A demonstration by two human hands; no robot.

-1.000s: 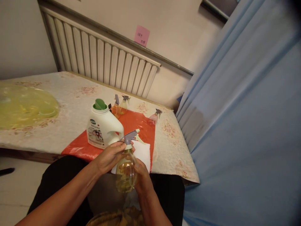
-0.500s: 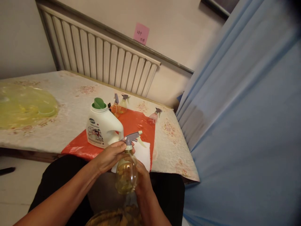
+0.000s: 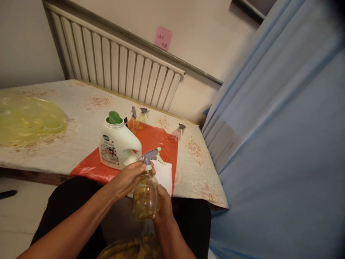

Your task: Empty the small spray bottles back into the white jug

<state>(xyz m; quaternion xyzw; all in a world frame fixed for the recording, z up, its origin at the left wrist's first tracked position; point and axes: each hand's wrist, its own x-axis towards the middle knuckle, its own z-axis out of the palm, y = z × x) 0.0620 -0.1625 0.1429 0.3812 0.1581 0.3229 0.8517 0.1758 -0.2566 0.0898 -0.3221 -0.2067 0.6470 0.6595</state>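
Both of my hands hold a clear yellowish spray bottle (image 3: 145,199) above my lap, its grey-purple trigger head on top and its nozzle pointing to the right. My left hand (image 3: 132,177) is closed round the collar just under the trigger head. Around the right side of the bottle's body wraps my right hand (image 3: 164,203); its fingers are partly hidden behind the bottle. Just beyond my left hand, a white detergent jug (image 3: 115,149) with a handle stands upright on a red plastic sheet (image 3: 159,142). A green cap (image 3: 114,117) sits in the jug's mouth.
Farther back stand more spray bottles, an orange one (image 3: 132,124), a yellowish one (image 3: 141,118) and a pink one (image 3: 176,134). White paper (image 3: 164,174) lies behind my hands. A yellow inflated-looking plastic thing (image 3: 32,120) rests at left. A blue curtain (image 3: 280,151) hangs at right.
The trigger head has turned slightly in my left hand, and its nozzle has shifted a little up and left. Both hands keep their hold on the spray bottle.
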